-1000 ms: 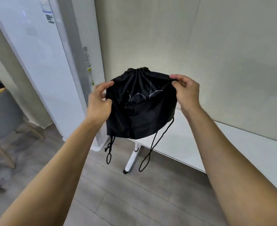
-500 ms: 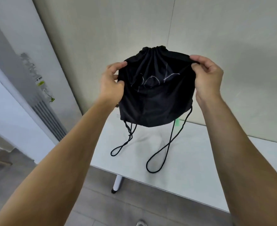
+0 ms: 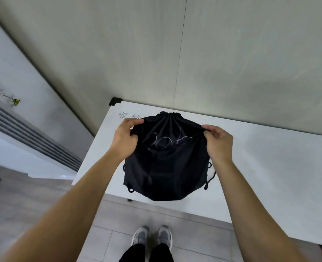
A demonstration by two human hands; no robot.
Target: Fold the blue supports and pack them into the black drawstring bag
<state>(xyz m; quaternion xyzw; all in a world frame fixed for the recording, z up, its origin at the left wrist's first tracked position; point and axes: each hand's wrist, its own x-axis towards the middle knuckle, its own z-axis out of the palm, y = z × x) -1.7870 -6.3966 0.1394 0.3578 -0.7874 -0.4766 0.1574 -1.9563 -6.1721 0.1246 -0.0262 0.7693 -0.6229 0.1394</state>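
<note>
The black drawstring bag [image 3: 166, 167] hangs between my two hands over the near left part of the white table [image 3: 270, 167]. Its cinched mouth bunches at the top and white handwriting shows on its front. My left hand [image 3: 124, 140] pinches the bag's upper left edge. My right hand [image 3: 218, 142] pinches the upper right edge. Black cords dangle at both lower sides of the bag. No blue supports are in view.
The table stands against a grey wall, with handwriting near its back left corner [image 3: 126, 116]. A white unit with vent slats [image 3: 24, 125] stands at the left. My feet in grey shoes [image 3: 150, 237] are on the tiled floor by the table's front edge.
The view has tilted down and the bag has come lower, from in front of the wall to just over the table. Both hands keep their grip on its top edge.
</note>
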